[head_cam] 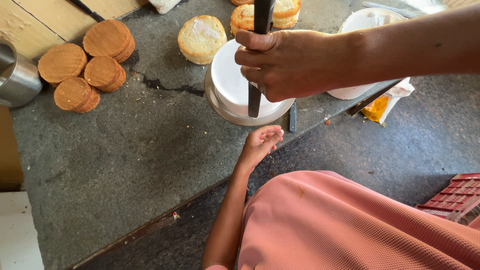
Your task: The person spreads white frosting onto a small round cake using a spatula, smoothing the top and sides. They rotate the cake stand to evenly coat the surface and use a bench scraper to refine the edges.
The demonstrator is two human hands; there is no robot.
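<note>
Head view looks straight down on a grey stone counter. At about 12 o'clock sits a small round cake coated in white icing, standing on a round metal turntable. The right hand comes in from 3 o'clock, its fingers wrapped tight around a long serrated knife held upright, the blade lying flat against the cake's side at the edge nearest the person. The left hand hovers just below the turntable's rim at 6 o'clock of it, fingers loosely curled and half open, holding nothing; whether the fingertips touch the rim is hard to tell from this angle.

Toward 10 o'clock lie stacks of brown sponge rounds, well apart from the cake, with a steel vessel at 9 o'clock. Paler sponge layers sit just above the cake at 12 o'clock. A white bowl stands behind the right forearm at 1 o'clock.
</note>
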